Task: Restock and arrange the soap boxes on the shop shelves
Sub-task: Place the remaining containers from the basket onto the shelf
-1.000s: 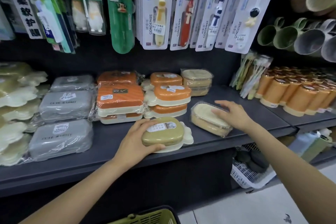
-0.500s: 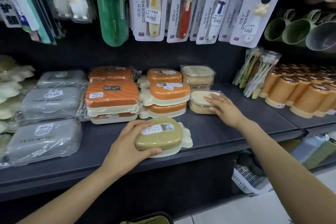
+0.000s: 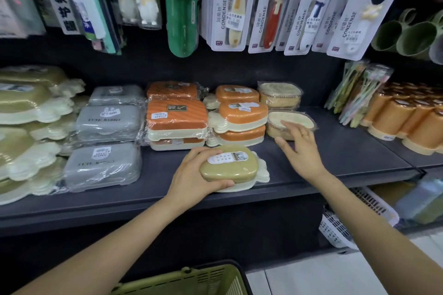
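Note:
An olive-green soap box (image 3: 230,165) with a cream base and a white label lies near the front of the dark shelf (image 3: 347,158). My left hand (image 3: 194,177) grips its left end, thumb under the front edge. A beige soap box in clear wrap (image 3: 291,121) rests further back, in front of a stack of the same kind (image 3: 279,94). My right hand (image 3: 300,148) hovers at its near side with fingers spread, fingertips touching or just off it. Orange soap boxes (image 3: 242,118) are stacked between the two hands, behind the olive one.
Wrapped orange striped boxes (image 3: 176,122), grey boxes (image 3: 105,148) and olive-and-cream boxes (image 3: 28,112) fill the shelf to the left. Orange cups (image 3: 407,122) stand at the right. Toothbrush packs (image 3: 239,5) hang above. A green basket (image 3: 191,280) sits below me, a white basket (image 3: 340,225) lower right.
My right hand pushed the beige box back toward the stack, then drew away from it and opened. My left hand stayed on the olive box.

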